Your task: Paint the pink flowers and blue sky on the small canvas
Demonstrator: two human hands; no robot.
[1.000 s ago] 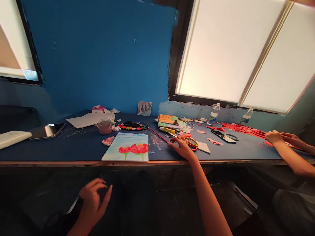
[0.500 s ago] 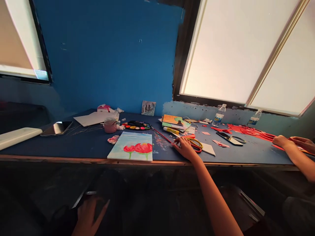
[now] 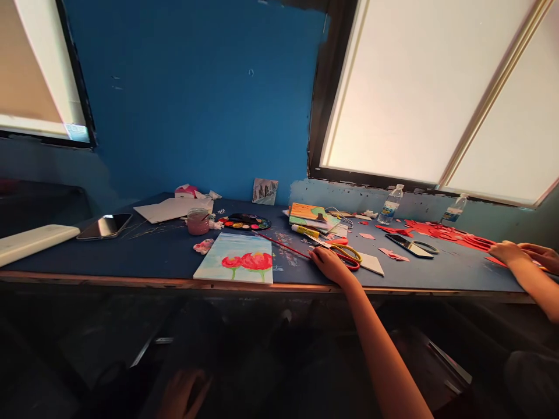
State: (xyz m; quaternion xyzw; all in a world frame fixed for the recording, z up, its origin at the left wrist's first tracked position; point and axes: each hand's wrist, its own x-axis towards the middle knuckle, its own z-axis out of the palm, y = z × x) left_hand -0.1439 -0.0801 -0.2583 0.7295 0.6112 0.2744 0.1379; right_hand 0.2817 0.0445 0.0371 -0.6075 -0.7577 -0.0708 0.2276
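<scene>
My right hand (image 3: 329,265) rests by the table's front edge, its fingers closed around the end of a thin red paintbrush (image 3: 288,246). The brush slants to the left, its far end near the upper right corner of a small canvas (image 3: 236,259) with red flowers on green stems. Below the tabletop, in deep shadow, my left hand (image 3: 186,393) hangs with loose fingers and nothing visible in it. Beyond the canvas lie a paint palette (image 3: 245,222), a jar of pinkish water (image 3: 198,222) and a stained crumpled tissue (image 3: 203,247). Scissors (image 3: 349,256) lie right beside my right hand.
A yellow glue stick (image 3: 304,230) and stacked paintings (image 3: 308,214) lie behind my right hand. Phones (image 3: 105,226), a white sheet (image 3: 172,209), red paper scraps (image 3: 441,233) and water bottles (image 3: 391,205) are spread about. Another person's hands (image 3: 509,254) work at the far right.
The paintbrush's far end has swung left, from near the palette toward the canvas corner. My left hand has sunk lower and slightly right. The view has shifted a little.
</scene>
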